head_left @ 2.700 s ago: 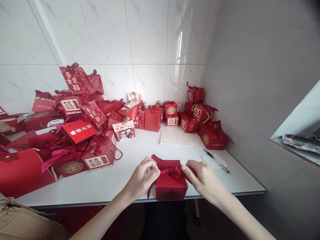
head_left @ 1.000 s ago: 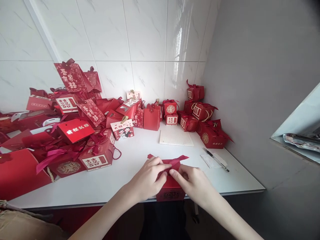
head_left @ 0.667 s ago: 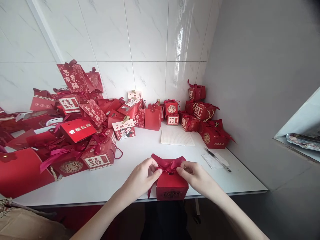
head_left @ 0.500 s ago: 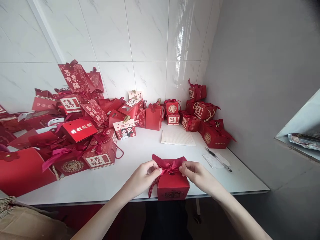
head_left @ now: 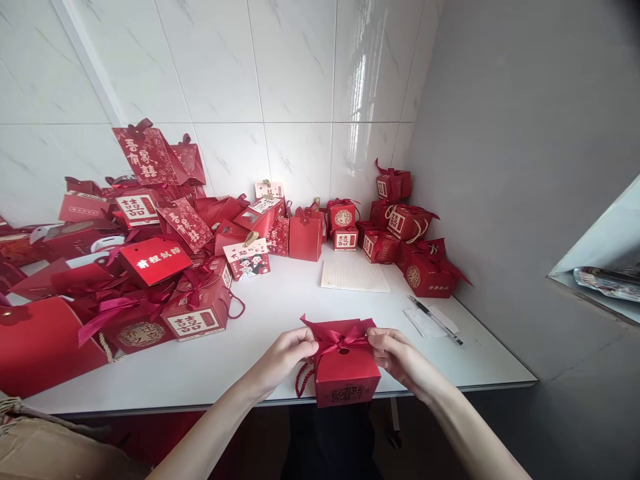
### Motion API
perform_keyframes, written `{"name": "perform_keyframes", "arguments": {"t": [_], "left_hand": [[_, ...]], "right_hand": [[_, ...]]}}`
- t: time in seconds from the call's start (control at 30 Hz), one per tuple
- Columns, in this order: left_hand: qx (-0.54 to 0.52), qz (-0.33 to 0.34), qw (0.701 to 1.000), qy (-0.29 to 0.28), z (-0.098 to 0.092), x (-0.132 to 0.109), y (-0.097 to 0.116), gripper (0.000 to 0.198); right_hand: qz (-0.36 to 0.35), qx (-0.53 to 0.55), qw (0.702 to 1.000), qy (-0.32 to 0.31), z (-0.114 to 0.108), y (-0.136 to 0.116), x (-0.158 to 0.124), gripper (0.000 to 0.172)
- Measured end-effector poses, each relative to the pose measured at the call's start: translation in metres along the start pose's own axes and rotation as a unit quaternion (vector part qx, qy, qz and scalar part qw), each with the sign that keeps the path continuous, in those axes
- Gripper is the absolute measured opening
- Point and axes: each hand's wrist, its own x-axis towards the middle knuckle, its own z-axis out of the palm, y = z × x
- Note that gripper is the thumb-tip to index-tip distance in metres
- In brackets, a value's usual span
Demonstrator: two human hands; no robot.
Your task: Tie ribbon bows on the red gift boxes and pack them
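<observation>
A red gift box stands at the table's front edge, with a dark printed emblem on its near face and a round hole in the top. Across its top lies a dark red satin ribbon tied in a bow. My left hand pinches the bow's left side between thumb and fingers. On the opposite side, my right hand grips the right part of the bow, its fingertips partly hidden. A twisted red cord handle hangs at the box's left side.
Red boxes and bags are heaped on the left. Several ribboned boxes stack up against the grey wall at right. A lined notepad lies behind the gift box, and a pen rests on small papers to the right.
Both hands still hold the bow, which is now pulled flatter and wider. My right hand has shifted slightly right. The cord handle at left has changed shape into a more open loop.
</observation>
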Motion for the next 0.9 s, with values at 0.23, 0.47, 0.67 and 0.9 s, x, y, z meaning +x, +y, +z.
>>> {"name": "perform_keyframes", "arguments": {"t": [0.23,0.47,0.67,0.9], "left_hand": [[-0.025,0.071,0.997,0.005,0.001,0.006,-0.023,0.031],[-0.038,0.094,0.994,0.027,-0.004,0.006,-0.033,0.038],[0.021,0.077,0.997,-0.011,-0.004,-0.006,-0.035,0.049],[0.155,0.089,0.973,0.148,-0.024,0.002,-0.019,0.034]], "right_hand": [[-0.026,0.081,0.996,0.031,0.001,0.016,0.003,0.041],[-0.092,0.066,0.993,0.029,0.002,0.03,-0.003,0.045],[-0.124,0.015,0.991,0.04,0.0,0.033,-0.01,0.031],[-0.121,-0.05,0.989,0.073,0.003,0.037,-0.033,0.029]]}}
